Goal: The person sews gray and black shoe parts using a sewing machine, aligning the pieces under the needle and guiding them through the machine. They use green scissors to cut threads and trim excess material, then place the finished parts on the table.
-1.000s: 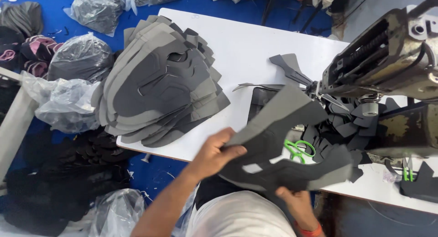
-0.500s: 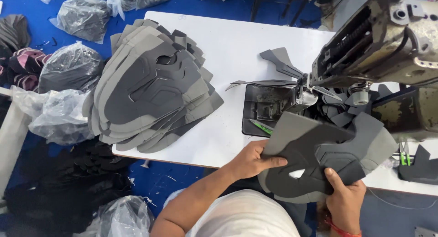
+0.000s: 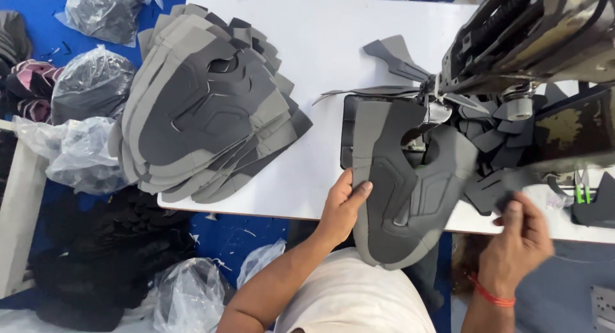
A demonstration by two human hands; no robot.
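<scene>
From the head camera, the left hand [image 3: 343, 205] pinched the near left edge of a flat grey-and-charcoal layered shoe-upper panel [image 3: 400, 185], thumb on top, grip clenched on it. The panel lay on the white counter [image 3: 333, 64], its far end under the dark sewing machine head [image 3: 532, 38], its rounded near end overhanging the counter edge. It looked light, thin and floppy, probably foam-backed fabric, best taken by an edge. The right hand [image 3: 519, 240] pinched a small dark cut piece [image 3: 493, 187] beside the panel's right side. A fanned stack of similar grey panels [image 3: 205, 108] lay well apart to the left.
</scene>
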